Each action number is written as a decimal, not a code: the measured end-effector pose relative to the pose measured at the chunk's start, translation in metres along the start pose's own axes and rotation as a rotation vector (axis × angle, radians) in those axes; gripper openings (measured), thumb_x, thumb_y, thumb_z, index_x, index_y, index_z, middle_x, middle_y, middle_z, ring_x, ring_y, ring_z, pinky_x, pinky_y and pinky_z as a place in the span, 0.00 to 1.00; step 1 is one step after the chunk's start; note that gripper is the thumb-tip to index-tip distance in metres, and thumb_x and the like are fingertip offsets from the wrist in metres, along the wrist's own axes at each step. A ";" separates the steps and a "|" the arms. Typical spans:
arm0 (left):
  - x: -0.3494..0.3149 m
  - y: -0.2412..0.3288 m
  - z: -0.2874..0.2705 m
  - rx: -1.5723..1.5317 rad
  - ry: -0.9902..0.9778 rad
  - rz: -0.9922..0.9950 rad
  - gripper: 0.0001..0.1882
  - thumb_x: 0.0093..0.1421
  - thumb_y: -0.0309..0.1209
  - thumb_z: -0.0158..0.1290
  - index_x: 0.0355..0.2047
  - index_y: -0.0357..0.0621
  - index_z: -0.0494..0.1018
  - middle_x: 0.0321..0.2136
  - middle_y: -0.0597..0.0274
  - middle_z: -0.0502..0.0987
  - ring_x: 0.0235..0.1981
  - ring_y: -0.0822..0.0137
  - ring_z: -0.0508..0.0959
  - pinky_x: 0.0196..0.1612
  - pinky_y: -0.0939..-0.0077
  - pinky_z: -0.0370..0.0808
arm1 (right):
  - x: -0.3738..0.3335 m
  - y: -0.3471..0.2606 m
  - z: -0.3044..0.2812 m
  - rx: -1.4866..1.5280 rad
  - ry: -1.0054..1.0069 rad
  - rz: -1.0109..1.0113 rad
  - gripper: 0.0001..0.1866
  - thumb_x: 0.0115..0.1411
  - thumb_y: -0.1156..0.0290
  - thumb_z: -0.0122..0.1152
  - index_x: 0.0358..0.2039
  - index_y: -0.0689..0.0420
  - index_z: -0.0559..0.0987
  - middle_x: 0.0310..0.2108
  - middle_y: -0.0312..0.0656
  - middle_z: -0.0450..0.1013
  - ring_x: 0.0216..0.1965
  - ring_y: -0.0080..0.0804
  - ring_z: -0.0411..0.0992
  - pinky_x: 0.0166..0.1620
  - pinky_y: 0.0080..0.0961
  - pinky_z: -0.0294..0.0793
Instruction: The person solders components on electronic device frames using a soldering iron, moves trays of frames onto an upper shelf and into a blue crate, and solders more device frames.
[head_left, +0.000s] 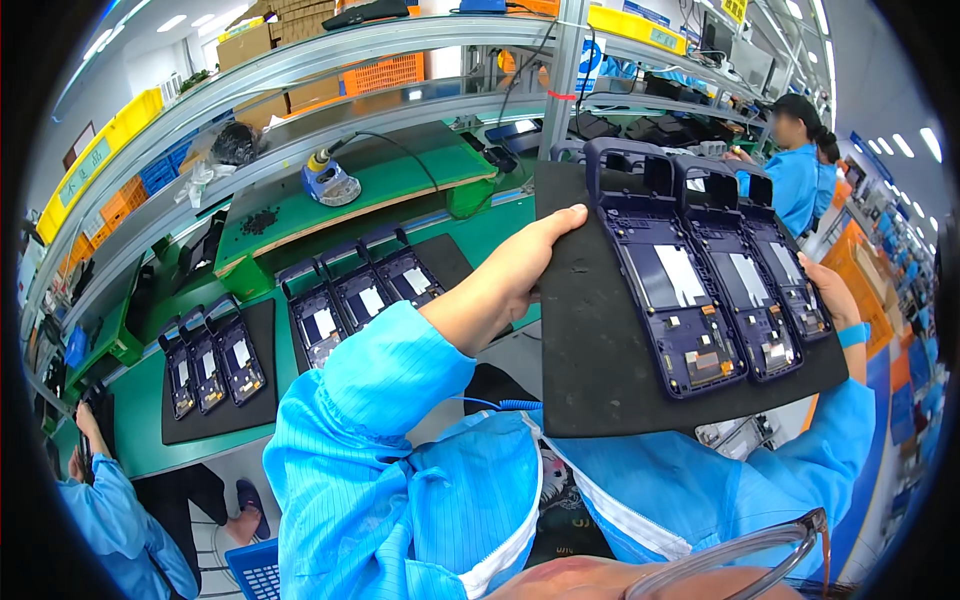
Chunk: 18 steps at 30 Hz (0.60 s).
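A black foam pad (590, 370) is held up in front of me, tilted, between my two hands. Three dark purple device housings (668, 285) with handle-like loops at their tops lie side by side on it, showing white rectangles and small circuit parts inside. My left hand (525, 255) grips the pad's left edge, thumb on top and the other fingers hidden beneath. At the opposite edge, my right hand (838, 298) is closed on the pad beside the rightmost housing (795, 275); part of its grip is hidden.
On the green bench (140, 420) at left, two more black pads carry similar housings (208, 365). A raised green shelf (400, 165) holds a blue tool stand (330, 186) with a cable. A co-worker (125, 510) sits at lower left; another person (795, 185) is at far right.
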<state>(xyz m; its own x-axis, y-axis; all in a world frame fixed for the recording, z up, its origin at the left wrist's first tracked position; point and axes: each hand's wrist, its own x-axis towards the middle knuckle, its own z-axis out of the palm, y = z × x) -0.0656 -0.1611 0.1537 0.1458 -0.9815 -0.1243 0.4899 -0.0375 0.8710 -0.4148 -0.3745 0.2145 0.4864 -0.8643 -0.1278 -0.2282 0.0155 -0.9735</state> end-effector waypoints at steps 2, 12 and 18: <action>0.001 0.004 -0.008 0.029 -0.002 -0.023 0.20 0.53 0.46 0.43 0.38 0.45 0.69 0.32 0.62 0.74 0.32 0.70 0.74 0.36 0.75 0.68 | 0.002 -0.007 0.011 0.012 -0.015 0.007 0.19 0.56 0.61 0.48 0.37 0.67 0.70 0.29 0.44 0.73 0.23 0.24 0.73 0.25 0.15 0.73; -0.040 0.129 -0.017 0.334 0.297 0.438 0.16 0.51 0.42 0.49 0.33 0.43 0.71 0.28 0.61 0.75 0.27 0.70 0.74 0.32 0.77 0.71 | 0.091 -0.110 0.044 -0.424 -0.064 -0.403 0.26 0.54 0.55 0.50 0.45 0.62 0.69 0.42 0.34 0.67 0.40 0.18 0.64 0.45 0.13 0.60; -0.060 0.231 -0.051 0.348 0.385 0.478 0.16 0.50 0.46 0.50 0.21 0.45 0.69 0.13 0.68 0.70 0.10 0.74 0.68 0.12 0.83 0.65 | 0.138 -0.202 0.136 -0.148 -0.370 -0.607 0.16 0.53 0.60 0.53 0.35 0.60 0.74 0.28 0.39 0.73 0.23 0.18 0.70 0.27 0.14 0.70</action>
<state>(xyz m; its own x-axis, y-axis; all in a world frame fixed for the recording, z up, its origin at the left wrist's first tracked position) 0.0827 -0.1009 0.3385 0.6014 -0.7717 0.2069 0.0022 0.2605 0.9655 -0.1871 -0.4282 0.3673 0.8112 -0.4716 0.3458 0.0739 -0.5040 -0.8605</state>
